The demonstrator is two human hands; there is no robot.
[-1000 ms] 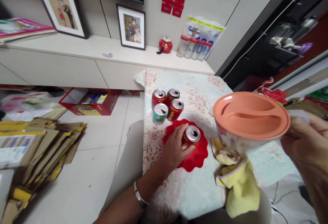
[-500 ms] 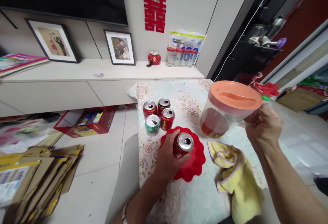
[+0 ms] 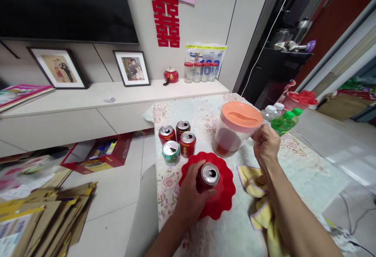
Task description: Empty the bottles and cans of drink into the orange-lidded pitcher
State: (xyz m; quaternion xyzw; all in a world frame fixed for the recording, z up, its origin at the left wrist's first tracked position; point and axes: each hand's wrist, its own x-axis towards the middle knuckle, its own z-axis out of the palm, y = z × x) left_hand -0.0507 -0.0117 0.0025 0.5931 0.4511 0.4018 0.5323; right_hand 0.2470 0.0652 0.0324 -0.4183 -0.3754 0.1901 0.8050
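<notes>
My left hand (image 3: 190, 190) is wrapped round an opened red drink can (image 3: 209, 175), upright over a red scalloped dish (image 3: 221, 200). With my right hand (image 3: 266, 143) I grip the handle of a clear plastic pitcher (image 3: 230, 133) that has an orange lid (image 3: 241, 115). A little reddish-brown liquid shows low in the pitcher. Whether its base touches the table I cannot tell. Left of the dish stand several opened cans, among them a red can (image 3: 188, 144) and a green-and-silver can (image 3: 170, 153). A crumpled yellow cloth (image 3: 254, 186) lies beside my right forearm, which partly covers it.
Bottles with green and white caps (image 3: 283, 120) stand at the table's right side. A flowered tablecloth (image 3: 202, 110) covers the table. Behind is a white cabinet (image 3: 126, 96) with framed photos and jars. Flattened cardboard (image 3: 55, 214) lies on the floor at left.
The pitcher and my right hand have moved left and closer to the dish, with the pitcher less tilted. My left hand keeps hold of the can. The camera view has shifted, showing the bottles.
</notes>
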